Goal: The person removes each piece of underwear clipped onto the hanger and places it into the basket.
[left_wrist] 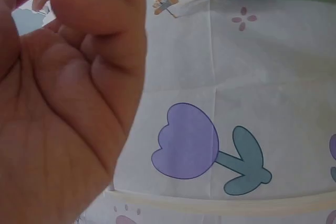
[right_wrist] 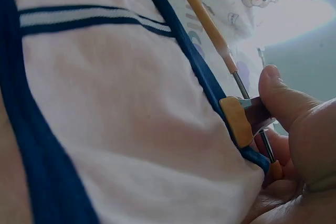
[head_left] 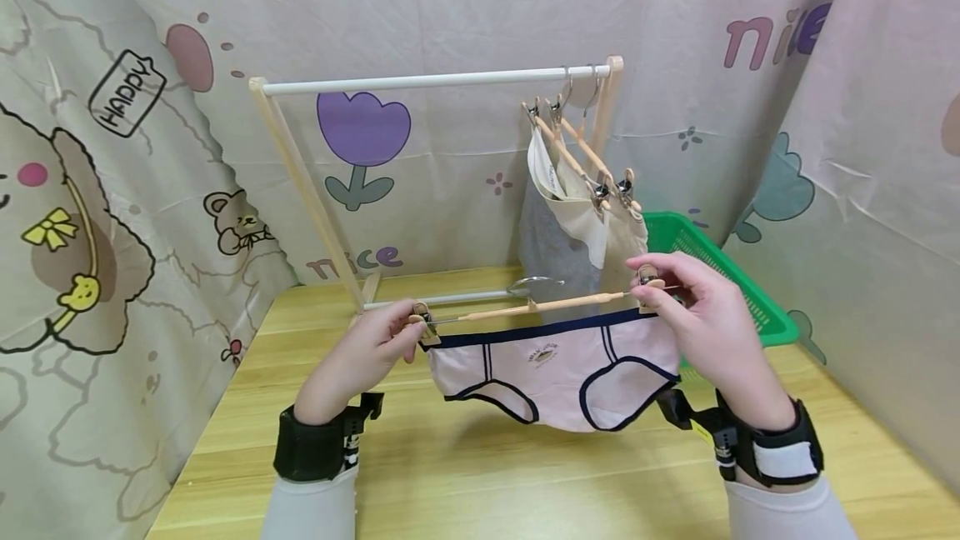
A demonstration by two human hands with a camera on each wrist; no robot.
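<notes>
Pale pink underpants [head_left: 551,365] with navy trim hang by the waistband from a clip hanger [head_left: 543,304], whose metal hook [head_left: 536,282] points away at the back. My left hand [head_left: 367,352] pinches the left clip [head_left: 425,325] of the hanger between thumb and fingers. At the other end, my right hand [head_left: 712,319] grips the right clip [head_left: 647,288]. In the right wrist view, a tan clip pad [right_wrist: 237,121] sits over the navy waistband, with the right thumb [right_wrist: 281,90] on the clip's lever. The left wrist view shows mostly the palm [left_wrist: 68,103].
Behind the hands stands a rack with a white rail [head_left: 435,82]. Two clip hangers [head_left: 577,144] with beige and grey garments [head_left: 555,223] hang at its right end. A green basket [head_left: 765,315] is at the right on the wooden table [head_left: 465,490]. Printed curtains [head_left: 465,23] surround the table.
</notes>
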